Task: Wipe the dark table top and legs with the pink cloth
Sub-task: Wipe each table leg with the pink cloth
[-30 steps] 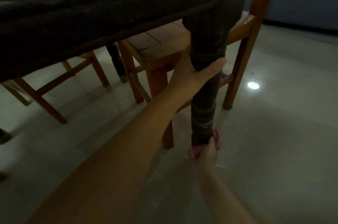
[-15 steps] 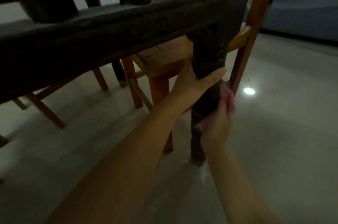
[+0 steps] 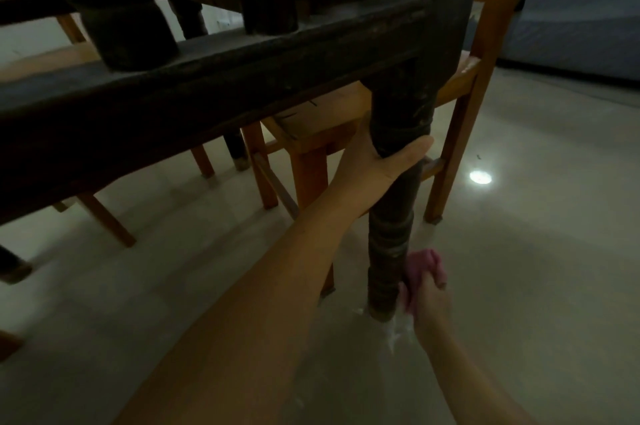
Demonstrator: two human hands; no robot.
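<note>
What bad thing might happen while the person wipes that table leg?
The right hand rubs the pink cloth low on the dark table leg, near pale smears on the floor; if those are wet, slipping seems possible. The left hand grips the leg higher up, close to the wooden chair, so knuckles might bump it.

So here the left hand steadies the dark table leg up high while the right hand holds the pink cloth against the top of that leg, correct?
Not quite. In the head view the left hand does grip the dark table leg up high, but the right hand holds the pink cloth near the bottom of the leg, just above the floor.
</note>
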